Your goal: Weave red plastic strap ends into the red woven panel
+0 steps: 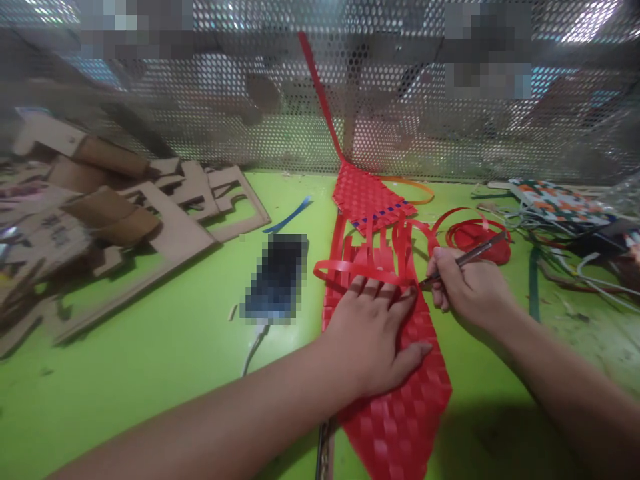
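A woven mat of glossy red strips [400,427] lies on the green table, running away from me, with loose strip ends at its far part. My left hand [373,333] rests flat on it, fingers stretched out and thumb spread. One red strip [360,270] curves up in a loop just beyond those fingertips. In my right hand [467,287] is a slim, pointed dark metal tool [483,247], pinched between thumb and fingers. Its tip is beside the weave's right edge, close to my left index finger; contact there cannot be made out.
Beyond lies another red woven piece [373,193] with a blue strip through it. A coil of red strip [480,237] is at the right, near cables and a patterned item [560,200]. At the left are a phone [277,273] and cardboard offcuts [170,220]. Perforated metal [225,133] borders the back.
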Demonstrator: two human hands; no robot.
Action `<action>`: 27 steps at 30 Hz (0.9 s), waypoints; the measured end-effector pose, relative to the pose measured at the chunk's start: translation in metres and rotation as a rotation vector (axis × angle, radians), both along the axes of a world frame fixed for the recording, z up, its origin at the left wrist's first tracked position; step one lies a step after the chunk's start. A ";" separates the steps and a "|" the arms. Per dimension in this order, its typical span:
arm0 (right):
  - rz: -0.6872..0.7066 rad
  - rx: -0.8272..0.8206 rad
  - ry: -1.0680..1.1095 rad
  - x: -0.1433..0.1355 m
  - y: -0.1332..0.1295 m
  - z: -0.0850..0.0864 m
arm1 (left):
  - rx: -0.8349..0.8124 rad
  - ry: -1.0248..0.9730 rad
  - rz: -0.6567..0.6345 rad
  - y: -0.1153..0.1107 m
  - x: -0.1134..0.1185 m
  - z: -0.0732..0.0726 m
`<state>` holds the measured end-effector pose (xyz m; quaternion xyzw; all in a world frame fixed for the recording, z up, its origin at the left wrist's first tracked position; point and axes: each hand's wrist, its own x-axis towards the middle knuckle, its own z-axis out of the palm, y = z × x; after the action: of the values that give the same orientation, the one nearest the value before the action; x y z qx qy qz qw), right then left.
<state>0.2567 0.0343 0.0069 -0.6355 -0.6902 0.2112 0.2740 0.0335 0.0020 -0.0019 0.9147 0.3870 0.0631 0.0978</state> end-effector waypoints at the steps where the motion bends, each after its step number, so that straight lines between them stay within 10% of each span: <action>1: 0.002 -0.003 -0.002 -0.001 0.000 0.000 | 0.003 0.000 0.001 0.000 0.000 0.000; 27: 0.009 -0.071 0.069 -0.003 0.003 -0.003 | -0.015 0.012 0.006 -0.002 0.001 0.001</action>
<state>0.2535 0.0370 0.0036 -0.6340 -0.6753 0.2589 0.2739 0.0349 -0.0001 -0.0011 0.9132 0.3906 0.0548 0.1020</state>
